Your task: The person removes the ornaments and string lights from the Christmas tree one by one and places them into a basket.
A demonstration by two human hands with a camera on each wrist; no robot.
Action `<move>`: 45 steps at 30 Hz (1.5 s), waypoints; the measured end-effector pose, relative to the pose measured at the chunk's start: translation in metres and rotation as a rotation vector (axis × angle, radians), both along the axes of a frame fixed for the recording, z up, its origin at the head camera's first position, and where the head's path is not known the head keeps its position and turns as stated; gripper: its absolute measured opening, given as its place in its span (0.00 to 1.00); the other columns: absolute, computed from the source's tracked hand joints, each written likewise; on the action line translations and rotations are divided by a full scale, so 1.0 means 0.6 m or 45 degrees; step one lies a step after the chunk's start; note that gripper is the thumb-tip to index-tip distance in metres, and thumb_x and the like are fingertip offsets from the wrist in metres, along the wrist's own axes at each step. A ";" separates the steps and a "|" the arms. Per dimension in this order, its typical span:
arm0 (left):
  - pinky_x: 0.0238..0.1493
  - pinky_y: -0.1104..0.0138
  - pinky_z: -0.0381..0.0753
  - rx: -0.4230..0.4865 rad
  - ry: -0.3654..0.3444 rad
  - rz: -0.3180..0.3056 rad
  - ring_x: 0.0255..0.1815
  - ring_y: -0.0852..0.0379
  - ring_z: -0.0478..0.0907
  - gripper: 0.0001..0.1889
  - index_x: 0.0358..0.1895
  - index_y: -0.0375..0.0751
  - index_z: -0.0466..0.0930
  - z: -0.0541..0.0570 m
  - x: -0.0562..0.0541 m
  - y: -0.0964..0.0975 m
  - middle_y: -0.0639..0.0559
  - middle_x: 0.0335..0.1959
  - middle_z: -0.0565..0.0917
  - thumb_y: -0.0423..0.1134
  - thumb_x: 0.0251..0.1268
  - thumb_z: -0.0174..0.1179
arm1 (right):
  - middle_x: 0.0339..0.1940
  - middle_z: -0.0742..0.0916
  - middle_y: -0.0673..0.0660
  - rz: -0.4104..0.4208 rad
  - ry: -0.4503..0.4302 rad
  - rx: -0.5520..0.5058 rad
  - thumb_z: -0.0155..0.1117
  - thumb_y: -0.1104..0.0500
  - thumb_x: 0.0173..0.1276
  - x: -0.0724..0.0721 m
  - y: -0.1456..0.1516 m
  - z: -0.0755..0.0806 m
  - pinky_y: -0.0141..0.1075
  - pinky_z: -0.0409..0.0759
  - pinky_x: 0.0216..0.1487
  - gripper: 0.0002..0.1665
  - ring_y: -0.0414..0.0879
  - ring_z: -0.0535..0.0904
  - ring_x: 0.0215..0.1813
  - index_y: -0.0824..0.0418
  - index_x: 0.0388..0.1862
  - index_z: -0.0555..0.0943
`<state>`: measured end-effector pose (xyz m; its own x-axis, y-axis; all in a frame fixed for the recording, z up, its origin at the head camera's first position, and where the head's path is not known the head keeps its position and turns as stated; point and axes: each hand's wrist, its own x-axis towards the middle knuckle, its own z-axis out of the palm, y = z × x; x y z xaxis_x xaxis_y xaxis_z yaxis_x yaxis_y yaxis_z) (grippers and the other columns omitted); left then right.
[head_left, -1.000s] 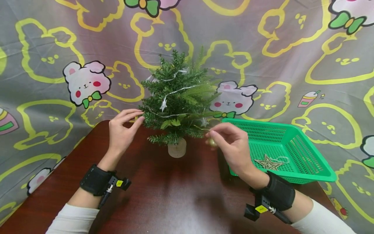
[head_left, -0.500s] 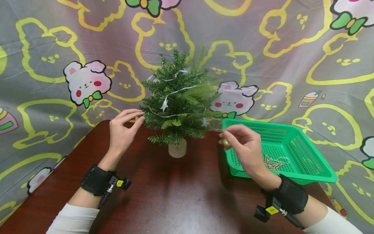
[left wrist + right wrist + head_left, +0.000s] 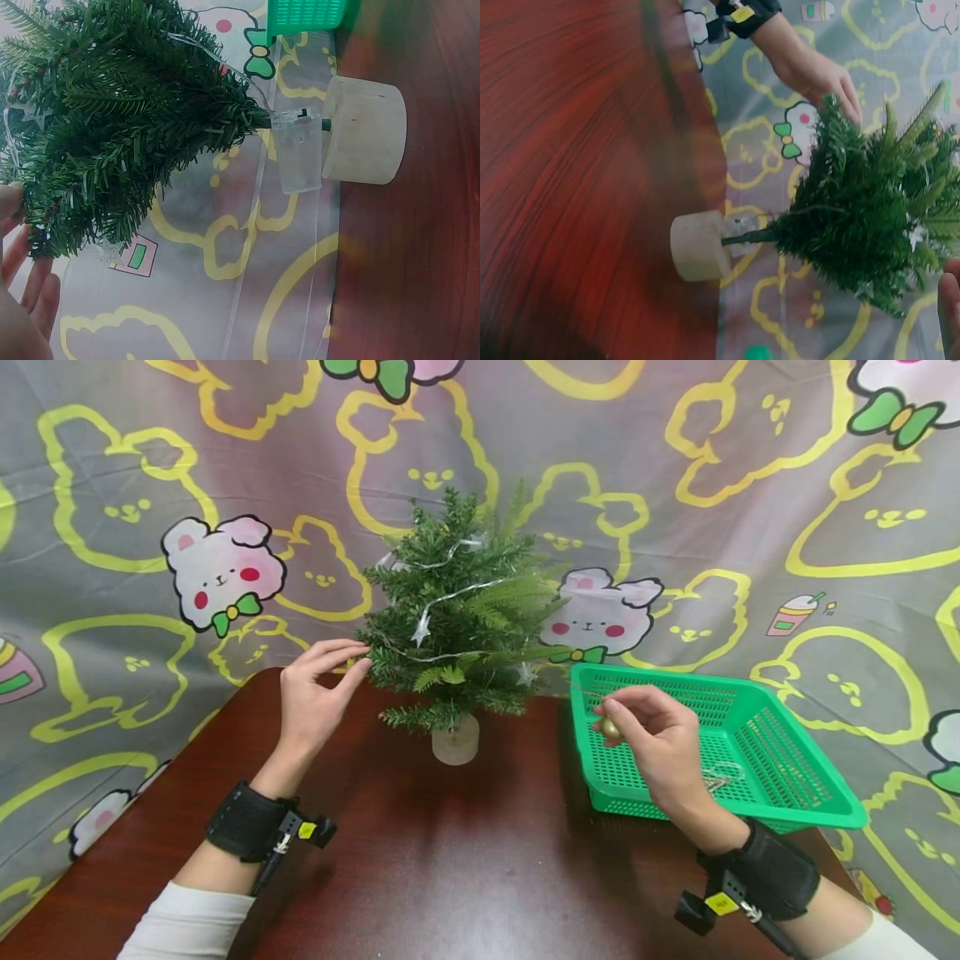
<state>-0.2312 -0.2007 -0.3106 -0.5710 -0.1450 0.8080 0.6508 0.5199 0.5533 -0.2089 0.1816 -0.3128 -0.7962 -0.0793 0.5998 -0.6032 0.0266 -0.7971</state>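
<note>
A small green Christmas tree (image 3: 450, 610) on a round wooden base (image 3: 455, 740) stands mid-table, wound with a wire of clear star lights (image 3: 422, 628). At its left side my left hand (image 3: 315, 689) pinches the tip of a branch (image 3: 49, 240) between thumb and fingers. My right hand (image 3: 660, 743) is apart from the tree, over the near left part of the green basket (image 3: 592, 785). Its thumb and fingers hold a small gold ball ornament (image 3: 611, 727) close to the fingertips. Only fingers (image 3: 949, 307) of that hand show in the right wrist view; the ball is hidden there.
A glittery star ornament (image 3: 714, 779) lies in the basket, mostly hidden behind my right hand. A clear plastic box (image 3: 298, 157) hangs by the tree's trunk, with a wire running from it. A patterned cloth (image 3: 300, 460) hangs behind the table (image 3: 450, 860).
My right hand has moved right, away from the tree and over the basket, with the gold ball ornament. It now covers most of the star ornament. The left hand has stayed at its branch.
</note>
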 end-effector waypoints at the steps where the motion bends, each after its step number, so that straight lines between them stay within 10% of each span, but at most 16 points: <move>1: 0.43 0.84 0.72 -0.001 0.001 0.000 0.42 0.82 0.75 0.08 0.42 0.29 0.88 -0.001 -0.001 -0.001 0.34 0.44 0.86 0.26 0.60 0.66 | 0.33 0.90 0.50 -0.007 -0.007 -0.003 0.60 0.71 0.69 -0.001 0.003 -0.002 0.32 0.86 0.31 0.07 0.41 0.87 0.31 0.77 0.42 0.79; 15: 0.42 0.84 0.71 -0.010 0.002 0.014 0.41 0.65 0.81 0.08 0.43 0.29 0.88 -0.004 -0.003 -0.001 0.34 0.44 0.86 0.26 0.60 0.66 | 0.32 0.90 0.49 -0.033 -0.013 -0.022 0.59 0.70 0.70 -0.016 0.033 -0.024 0.32 0.86 0.32 0.11 0.40 0.88 0.30 0.82 0.42 0.76; 33: 0.41 0.84 0.70 -0.011 0.003 0.028 0.42 0.69 0.80 0.08 0.43 0.30 0.88 -0.005 -0.002 -0.001 0.34 0.44 0.86 0.26 0.60 0.66 | 0.30 0.89 0.47 -0.183 -0.168 0.068 0.63 0.65 0.70 -0.030 0.053 -0.052 0.33 0.87 0.35 0.12 0.41 0.88 0.30 0.77 0.42 0.80; 45: 0.41 0.84 0.72 -0.006 0.011 0.008 0.42 0.67 0.80 0.08 0.42 0.29 0.88 -0.003 -0.005 0.000 0.32 0.43 0.86 0.26 0.60 0.66 | 0.32 0.87 0.39 -0.358 -0.262 0.396 0.65 0.55 0.70 -0.045 0.081 -0.068 0.28 0.84 0.33 0.16 0.32 0.84 0.32 0.69 0.44 0.84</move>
<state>-0.2344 -0.2009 -0.3124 -0.5633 -0.1446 0.8135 0.6522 0.5266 0.5452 -0.2362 0.2305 -0.3539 -0.9123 0.0056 0.4094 -0.3687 0.4236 -0.8274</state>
